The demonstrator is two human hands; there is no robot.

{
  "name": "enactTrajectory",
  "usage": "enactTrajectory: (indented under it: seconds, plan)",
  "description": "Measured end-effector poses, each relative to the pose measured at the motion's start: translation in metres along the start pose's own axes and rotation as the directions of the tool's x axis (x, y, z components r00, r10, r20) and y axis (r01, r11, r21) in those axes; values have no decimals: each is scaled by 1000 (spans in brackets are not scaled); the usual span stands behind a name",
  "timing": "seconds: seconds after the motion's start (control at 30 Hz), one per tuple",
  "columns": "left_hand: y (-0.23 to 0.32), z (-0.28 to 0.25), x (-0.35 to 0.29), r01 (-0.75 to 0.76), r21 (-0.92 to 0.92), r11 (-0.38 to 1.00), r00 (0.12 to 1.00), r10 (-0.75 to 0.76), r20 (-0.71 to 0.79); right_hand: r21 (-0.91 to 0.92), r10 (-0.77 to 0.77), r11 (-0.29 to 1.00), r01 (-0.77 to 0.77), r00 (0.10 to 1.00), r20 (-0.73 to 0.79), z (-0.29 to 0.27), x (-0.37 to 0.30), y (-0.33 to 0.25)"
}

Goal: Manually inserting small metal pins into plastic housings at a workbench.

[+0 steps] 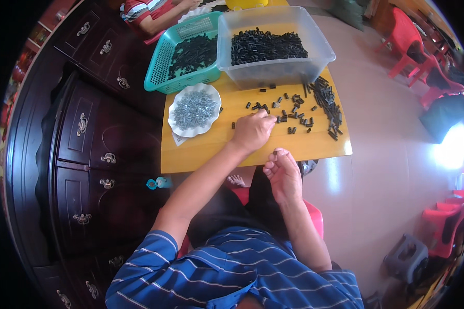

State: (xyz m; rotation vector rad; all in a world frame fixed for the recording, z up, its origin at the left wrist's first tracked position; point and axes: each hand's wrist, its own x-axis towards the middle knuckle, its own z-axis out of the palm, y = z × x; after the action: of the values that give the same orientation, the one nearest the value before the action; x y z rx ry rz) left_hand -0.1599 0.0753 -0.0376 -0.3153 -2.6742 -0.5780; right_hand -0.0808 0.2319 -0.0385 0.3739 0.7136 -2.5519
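My left hand (253, 132) reaches over the yellow table with its fingers curled down among short black tubular pieces (296, 109). What lies between its fingertips is hidden. Close to the table's front edge, my right hand (284, 174) is raised palm up, thumb and fingers pinching a small dark piece (276, 152). Left of my left hand, a white wavy-rimmed plate (215, 98) bears a heap of small silvery metal pieces (195, 109). Longer thin black rods (327, 103) lie in a pile along the table's right side.
At the back of the table (314, 147) stand a translucent plastic bin (270, 72) and a green perforated basket (154, 69), both holding black pieces. Another person's arm (162, 23) shows beyond. Dark wooden drawers (77, 123) line the left; red chairs (402, 46) stand at right.
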Motion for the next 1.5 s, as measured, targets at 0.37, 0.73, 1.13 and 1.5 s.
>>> enactTrajectory:
  seconds: [0.37,0.73,1.13,1.5]
  plan:
    - [-1,-11,-9,-105,57,993,994,102,44,-20,28,999,-27,1000,11,2,0,3]
    - [4,-71,-75,119,-276,954,989,-139,-54,-43,44,998,-43,999,10,0,-1,2]
    - [19,-75,-92,335,-712,618,934,-318,163,-346,-92,930,128,989,119,13,-7,9]
    - [22,-85,-98,383,-751,538,920,-298,256,-462,-41,880,113,986,163,11,-10,11]
